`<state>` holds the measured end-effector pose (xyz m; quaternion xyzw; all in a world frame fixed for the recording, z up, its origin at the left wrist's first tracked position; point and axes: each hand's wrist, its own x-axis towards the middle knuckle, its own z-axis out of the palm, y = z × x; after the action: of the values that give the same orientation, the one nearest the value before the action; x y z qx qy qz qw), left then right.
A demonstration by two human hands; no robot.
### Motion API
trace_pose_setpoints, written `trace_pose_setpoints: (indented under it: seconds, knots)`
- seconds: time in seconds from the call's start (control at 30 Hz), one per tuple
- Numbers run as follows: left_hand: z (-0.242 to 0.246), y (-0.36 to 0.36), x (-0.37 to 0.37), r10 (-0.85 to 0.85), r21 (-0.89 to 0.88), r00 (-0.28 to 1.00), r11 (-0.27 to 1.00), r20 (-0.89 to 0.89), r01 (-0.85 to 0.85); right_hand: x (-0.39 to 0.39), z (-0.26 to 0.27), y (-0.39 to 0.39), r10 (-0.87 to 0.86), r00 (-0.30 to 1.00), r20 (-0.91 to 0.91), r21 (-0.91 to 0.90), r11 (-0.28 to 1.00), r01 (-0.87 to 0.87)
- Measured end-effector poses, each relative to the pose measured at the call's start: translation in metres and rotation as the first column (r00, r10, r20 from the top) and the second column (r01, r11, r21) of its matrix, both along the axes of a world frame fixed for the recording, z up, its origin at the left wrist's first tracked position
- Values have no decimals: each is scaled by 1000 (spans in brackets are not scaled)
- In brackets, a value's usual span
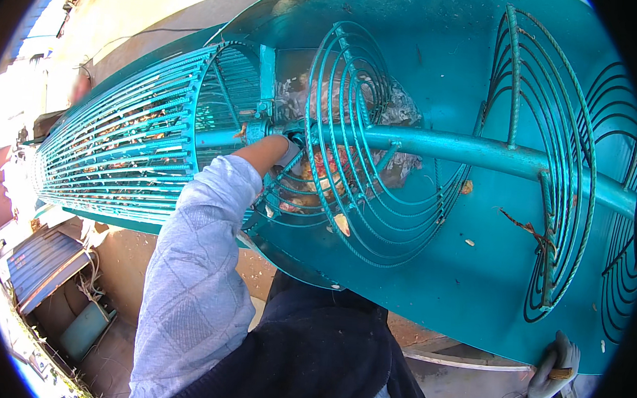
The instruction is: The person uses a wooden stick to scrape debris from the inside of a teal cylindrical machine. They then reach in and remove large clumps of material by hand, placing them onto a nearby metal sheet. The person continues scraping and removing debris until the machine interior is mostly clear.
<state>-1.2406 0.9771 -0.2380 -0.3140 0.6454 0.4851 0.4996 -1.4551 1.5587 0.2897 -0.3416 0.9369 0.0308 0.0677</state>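
Observation:
My left hand (291,152), in a grey glove, reaches down beside the teal shaft (442,143) of a large metal drum machine. Its fingers are hidden behind rebar hoops, so what they touch cannot be seen. Just right of it, pale and reddish chunks (328,172), perhaps root crop pieces, lie beneath a spiral of curved bars (344,222). My right hand (554,366), also gloved, is at the near rim of the teal trough (487,302). Its fingers are curled around a short brown handle-like piece (561,373), mostly covered by the glove.
A barred cylindrical cage (118,159) with brown scraps inside extends left. More curved bars (561,159) stand along the shaft. A greyish, wet-looking patch (406,106) lies in the trough near the cage. Dry stems (530,228) hang on one hoop. A corrugated panel (46,264) is at lower left.

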Motion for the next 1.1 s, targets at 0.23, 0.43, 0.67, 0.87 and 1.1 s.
trace_pose_setpoints:
  seconds: [0.23,0.43,0.67,0.87,1.1]
  knots:
    - [61,-36,-23,18,100,975,994,222,-41,0,0,-6,1,1000,14,17,1000,-1]
    - [77,-74,-90,151,-3,989,989,-13,-151,0,1,-10,-10,1000,5,27,1000,10]
    - [-26,-37,-127,108,-256,912,941,-397,-222,2,3,-17,1,1000,-7,66,998,0]
    - [-75,-42,-115,107,-302,925,926,-366,-227,3,3,-24,12,999,-47,89,996,-8]
    - [-68,-48,-107,125,-289,929,928,-350,-234,2,3,-30,-17,999,-40,127,992,22]
